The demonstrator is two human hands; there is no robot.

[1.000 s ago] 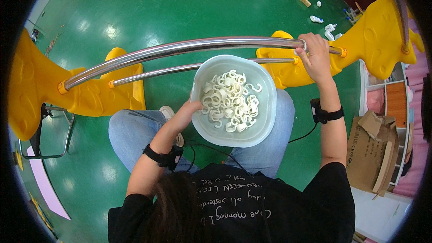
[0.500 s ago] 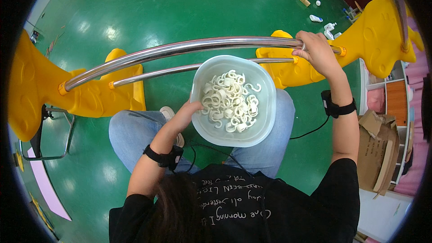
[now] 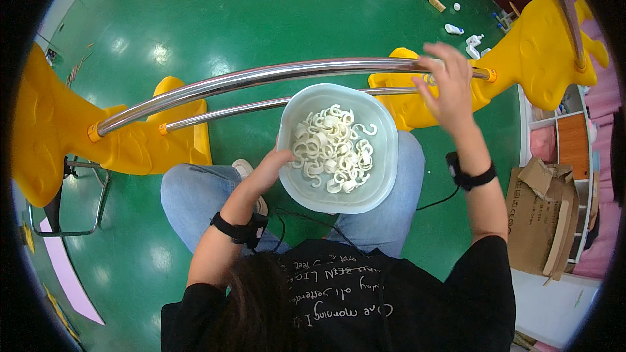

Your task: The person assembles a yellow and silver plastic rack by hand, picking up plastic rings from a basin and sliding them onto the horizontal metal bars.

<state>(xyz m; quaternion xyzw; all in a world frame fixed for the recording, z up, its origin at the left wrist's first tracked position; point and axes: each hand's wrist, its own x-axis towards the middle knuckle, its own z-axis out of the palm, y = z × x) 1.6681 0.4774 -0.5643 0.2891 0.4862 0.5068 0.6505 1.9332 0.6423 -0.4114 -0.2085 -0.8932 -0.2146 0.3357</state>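
A pale, rounded-square plastic basin [image 3: 385, 182] rests over my lap, with a heap of white curved plastic hooks [image 3: 332, 146] inside. My left hand [image 3: 268, 171] grips the basin's left side, thumb over the rim and the other fingers hidden beneath. Up at the right end of the upper metal bar [image 3: 261, 75], my right hand [image 3: 448, 91] has its fingers apart and holds nothing visible. It is slightly blurred, and whether it still touches the bar I cannot tell. Below runs a thinner metal bar [image 3: 228, 114], partly behind the basin.
Yellow animal-shaped plastic stands [image 3: 124, 140] carry the bars at both sides. Bottles [image 3: 454, 29] lie on the green floor at the far right. A flattened cardboard box [image 3: 538, 221] leans by a shelf on the right. A metal-legged chair [image 3: 98, 215] stands at left.
My right hand has loosened from around the upper bar; its fingers have spread and its forearm has shifted left. My left hand still holds the basin in nearly the same place.
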